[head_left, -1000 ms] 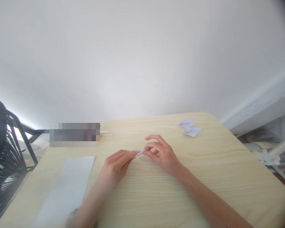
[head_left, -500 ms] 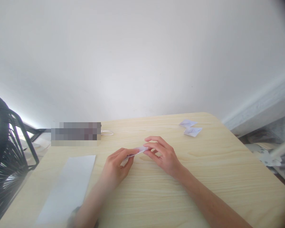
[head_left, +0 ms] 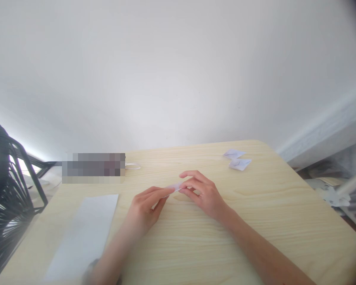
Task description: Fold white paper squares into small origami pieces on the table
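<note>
Between my hands, over the middle of the wooden table (head_left: 192,245), is a small folded piece of white paper (head_left: 175,186). My left hand (head_left: 148,204) pinches its left end between thumb and fingers, covering part of it. At the paper's right end, the thumb and a fingertip of my right hand (head_left: 201,192) are closed on it, with the index finger raised above. Two folded white paper pieces (head_left: 239,164) lie close together at the back right of the table. To the left of my left forearm a stack or sheet of white paper (head_left: 86,233) lies flat.
A blurred-out dark object (head_left: 93,164) with a white loop (head_left: 133,166) sits at the back left. A black woven chair (head_left: 6,198) stands beyond the left edge. The white wall (head_left: 178,79) rises behind the table. Shelf-like items (head_left: 332,194) are off to the right.
My left fingers have slid slightly rightward along the folded paper and flattened over it. The right hand keeps its pinch almost unmoved. The view has shifted very little.
</note>
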### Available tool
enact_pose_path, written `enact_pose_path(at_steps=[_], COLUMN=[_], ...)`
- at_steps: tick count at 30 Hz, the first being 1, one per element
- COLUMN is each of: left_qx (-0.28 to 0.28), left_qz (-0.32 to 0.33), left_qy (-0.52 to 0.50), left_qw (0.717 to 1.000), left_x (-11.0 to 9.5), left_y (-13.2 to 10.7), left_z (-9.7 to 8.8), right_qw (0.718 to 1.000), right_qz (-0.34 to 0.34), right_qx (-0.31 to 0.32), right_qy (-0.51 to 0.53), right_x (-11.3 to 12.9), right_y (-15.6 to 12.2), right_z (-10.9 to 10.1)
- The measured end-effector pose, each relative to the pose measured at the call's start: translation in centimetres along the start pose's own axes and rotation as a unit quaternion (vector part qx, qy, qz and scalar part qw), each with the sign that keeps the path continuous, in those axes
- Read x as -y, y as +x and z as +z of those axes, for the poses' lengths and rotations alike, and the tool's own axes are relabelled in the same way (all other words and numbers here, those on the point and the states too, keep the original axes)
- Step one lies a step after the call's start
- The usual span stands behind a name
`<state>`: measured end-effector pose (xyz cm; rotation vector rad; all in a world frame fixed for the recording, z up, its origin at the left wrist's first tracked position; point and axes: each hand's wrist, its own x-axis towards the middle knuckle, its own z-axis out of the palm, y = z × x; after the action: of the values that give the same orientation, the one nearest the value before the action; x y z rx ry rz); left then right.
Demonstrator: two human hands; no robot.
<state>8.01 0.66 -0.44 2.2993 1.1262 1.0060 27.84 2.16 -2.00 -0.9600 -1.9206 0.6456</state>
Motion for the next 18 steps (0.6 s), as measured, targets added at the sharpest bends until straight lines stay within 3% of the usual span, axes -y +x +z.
enact_pose_path(at_steps=[4, 8, 15, 18], left_qx=[0.018, 0.021, -0.064, -0.075], left_qz=[0.044, 0.037, -0.016, -0.027], left_qy=[0.013, 0.025, 0.055, 0.053], left_qw=[0.999, 0.999, 0.996, 0.995], left_x=[0.59, 0.46, -0.07, -0.15], left_y=[-0.12, -0.17, 0.13, 0.33], left_z=[-0.28, -0.65, -0.51, -0.53], right_qw=[0.998, 0.997, 0.999, 0.999], right_qz=[0.051, 0.075, 0.037, 0.012], right_qx=[0.012, 0.000, -0.029, -0.043], right_qy=[0.029, 0.014, -0.008, 0.000], right_x=[-0.22, -0.36, -0.42, -0.54], right_y=[0.04, -0.12, -0.07, 0.00], right_z=[-0.01, 0.15, -0.01, -0.10])
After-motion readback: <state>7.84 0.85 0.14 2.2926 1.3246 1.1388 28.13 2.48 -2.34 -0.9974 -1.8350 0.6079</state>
